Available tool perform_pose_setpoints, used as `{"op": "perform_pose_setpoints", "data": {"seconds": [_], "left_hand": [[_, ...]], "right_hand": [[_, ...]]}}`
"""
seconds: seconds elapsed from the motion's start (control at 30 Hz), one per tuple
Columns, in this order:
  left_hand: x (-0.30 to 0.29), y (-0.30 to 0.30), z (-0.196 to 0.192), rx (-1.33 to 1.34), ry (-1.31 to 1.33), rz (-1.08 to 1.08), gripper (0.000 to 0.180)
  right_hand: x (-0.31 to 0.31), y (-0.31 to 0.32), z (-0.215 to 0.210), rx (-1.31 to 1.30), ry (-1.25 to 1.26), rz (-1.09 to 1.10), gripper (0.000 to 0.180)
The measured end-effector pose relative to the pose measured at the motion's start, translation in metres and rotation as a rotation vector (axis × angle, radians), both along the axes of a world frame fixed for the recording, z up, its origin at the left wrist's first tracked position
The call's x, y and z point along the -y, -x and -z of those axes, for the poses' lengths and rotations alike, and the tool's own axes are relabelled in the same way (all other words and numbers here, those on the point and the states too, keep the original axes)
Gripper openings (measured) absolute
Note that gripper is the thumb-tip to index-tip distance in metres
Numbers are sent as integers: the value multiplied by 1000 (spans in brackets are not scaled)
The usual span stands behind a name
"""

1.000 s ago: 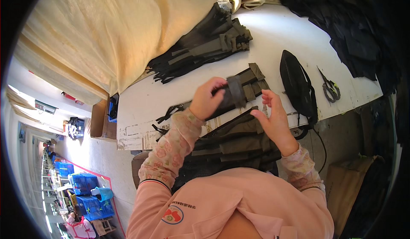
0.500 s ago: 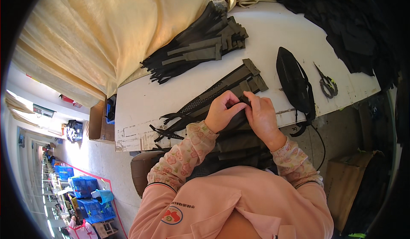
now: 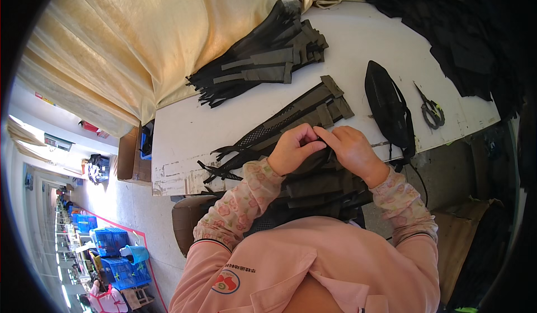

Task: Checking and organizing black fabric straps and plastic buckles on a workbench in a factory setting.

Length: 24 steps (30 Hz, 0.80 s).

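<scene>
My left hand [image 3: 293,148] and my right hand [image 3: 352,151] meet at the near edge of the white table [image 3: 358,50], both pinching a dark olive fabric strap piece [image 3: 316,162] that tops a stack of similar pieces [image 3: 319,190] in my lap. Just beyond my fingers, a row of long mesh-and-webbing strips [image 3: 291,117] lies diagonally on the table. My sleeves are pink with a flower print.
A bigger heap of black and olive strips [image 3: 263,61] lies at the table's far side. A black oval mesh pouch [image 3: 389,109] and scissors [image 3: 429,109] sit to the right. Black fabric [image 3: 464,39] is piled at the far right. A beige curtain [image 3: 140,44] hangs at left.
My hands, spread apart over the table strips a second ago, have drawn back together toward me and now both grip one piece above the lap stack.
</scene>
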<state>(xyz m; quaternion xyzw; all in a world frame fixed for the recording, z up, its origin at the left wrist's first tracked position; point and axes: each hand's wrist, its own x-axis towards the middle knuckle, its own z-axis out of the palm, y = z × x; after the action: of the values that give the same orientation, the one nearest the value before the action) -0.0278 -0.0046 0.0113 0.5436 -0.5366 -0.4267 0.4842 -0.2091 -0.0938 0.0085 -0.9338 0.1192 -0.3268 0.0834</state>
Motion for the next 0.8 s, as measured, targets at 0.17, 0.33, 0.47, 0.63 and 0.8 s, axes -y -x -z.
{"op": "perform_pose_setpoints", "data": {"seconds": [0.17,0.33,0.47,0.63,0.8], "left_hand": [[-3,2,-4,113,-24,35,18],[-13,18,-21,517,356,32,22],[-21,22,-30,738,506,96,18],[-18,21,-22,613,334,-5,18],[-19,10,-22,283,42,52,15]], "right_hand": [[3,2,1,76,3,-8,31],[5,2,-5,180,-528,109,7],[15,9,8,177,-1267,-19,10],[-2,0,15,399,-1689,-59,17],[-8,1,8,305,-1677,-278,17]]}}
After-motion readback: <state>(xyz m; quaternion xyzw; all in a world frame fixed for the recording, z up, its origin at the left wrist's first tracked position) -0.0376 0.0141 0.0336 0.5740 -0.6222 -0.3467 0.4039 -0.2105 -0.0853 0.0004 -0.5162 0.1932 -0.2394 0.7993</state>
